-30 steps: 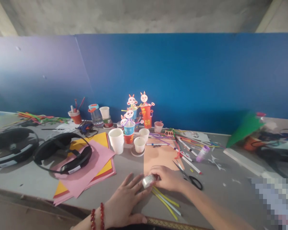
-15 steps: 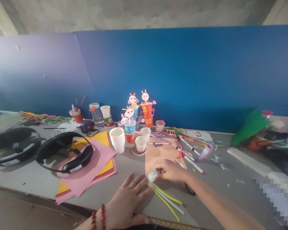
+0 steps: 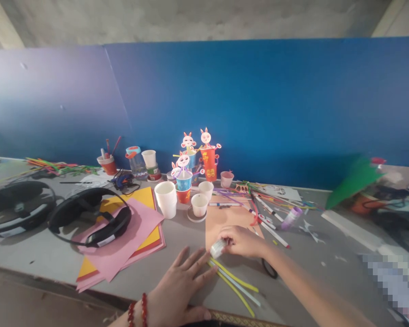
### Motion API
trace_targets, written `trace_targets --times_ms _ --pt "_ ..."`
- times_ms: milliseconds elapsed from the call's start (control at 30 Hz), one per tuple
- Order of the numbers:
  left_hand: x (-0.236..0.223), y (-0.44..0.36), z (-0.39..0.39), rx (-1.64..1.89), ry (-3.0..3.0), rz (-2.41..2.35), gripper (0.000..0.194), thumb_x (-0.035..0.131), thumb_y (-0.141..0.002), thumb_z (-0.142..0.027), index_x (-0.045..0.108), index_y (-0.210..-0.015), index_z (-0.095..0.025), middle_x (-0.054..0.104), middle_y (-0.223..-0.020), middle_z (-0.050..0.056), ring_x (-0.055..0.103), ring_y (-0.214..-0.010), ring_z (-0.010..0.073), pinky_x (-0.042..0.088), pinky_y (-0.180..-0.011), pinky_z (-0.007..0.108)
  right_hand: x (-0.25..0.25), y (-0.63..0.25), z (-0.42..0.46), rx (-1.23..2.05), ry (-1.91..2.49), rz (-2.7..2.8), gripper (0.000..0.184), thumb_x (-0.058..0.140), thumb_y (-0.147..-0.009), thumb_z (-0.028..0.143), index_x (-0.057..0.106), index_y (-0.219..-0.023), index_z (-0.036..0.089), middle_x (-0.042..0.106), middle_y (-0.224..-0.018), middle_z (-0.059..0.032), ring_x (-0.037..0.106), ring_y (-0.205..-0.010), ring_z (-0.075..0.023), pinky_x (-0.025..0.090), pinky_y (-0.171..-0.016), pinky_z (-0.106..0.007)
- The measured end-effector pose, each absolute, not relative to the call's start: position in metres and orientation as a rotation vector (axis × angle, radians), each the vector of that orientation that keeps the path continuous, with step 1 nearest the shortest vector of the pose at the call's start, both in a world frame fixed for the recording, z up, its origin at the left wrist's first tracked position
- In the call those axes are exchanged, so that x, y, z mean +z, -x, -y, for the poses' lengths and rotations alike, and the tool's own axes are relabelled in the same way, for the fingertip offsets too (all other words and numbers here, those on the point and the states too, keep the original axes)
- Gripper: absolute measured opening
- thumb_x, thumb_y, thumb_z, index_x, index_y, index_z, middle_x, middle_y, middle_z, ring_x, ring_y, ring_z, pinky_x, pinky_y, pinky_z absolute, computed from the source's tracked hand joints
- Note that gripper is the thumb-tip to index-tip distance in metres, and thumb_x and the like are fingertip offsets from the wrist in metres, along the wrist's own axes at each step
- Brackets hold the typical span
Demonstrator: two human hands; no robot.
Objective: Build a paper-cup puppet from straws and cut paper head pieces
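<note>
Shiny object, perhaps tape roll (image 3: 218,248): pinched in right hand (image 3: 244,242), at near edge of orange sheet (image 3: 229,220). Left hand (image 3: 182,287): flat, gripping nothing visible, near-left of sheet. Stems (image 3: 241,288): nearer than sheet. Step, apparently: binding stem ends; next move wants stems steadied.

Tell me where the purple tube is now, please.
The purple tube is on the right side of the head view, between the markers and a white paper scrap.
</note>
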State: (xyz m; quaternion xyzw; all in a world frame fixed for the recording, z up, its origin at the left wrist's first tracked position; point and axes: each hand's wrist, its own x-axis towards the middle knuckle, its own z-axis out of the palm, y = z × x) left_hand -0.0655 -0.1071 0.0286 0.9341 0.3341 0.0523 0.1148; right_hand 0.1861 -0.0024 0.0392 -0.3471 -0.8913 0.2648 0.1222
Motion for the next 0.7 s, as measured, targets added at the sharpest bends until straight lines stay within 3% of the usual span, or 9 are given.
trace_targets --times_ms 500,700 --pt "0.032 0.064 0.107 0.155 -2.676 -0.989 0.081 0.047 -0.086 -0.068 0.022 -0.154 -0.032 0.02 -0.163 0.01 0.024 -0.146 0.0402 0.017 -0.114 0.068 0.042 -0.188 0.011 0.736 1.075 2.615 0.003 0.066 -0.076 0.016 0.065 -0.077 0.019 0.065 -0.077 0.0 0.057 -0.073 -0.0165 0.032 -0.063 -0.023" --pt "0.031 0.062 0.107 0.172 -2.683 -0.999 0.087 0.048 -0.086 -0.068 0.014 -0.156 -0.029 0.022 -0.162 0.011 0.025 -0.146 0.0385 0.017 -0.115 0.065 0.042 -0.19 0.014 0.716 1.073 2.612 0.005 0.065 -0.077 0.016 0.066 -0.081 0.018 0.067 -0.082 -0.0014 0.059 -0.074 -0.017 0.033 -0.064 -0.023"
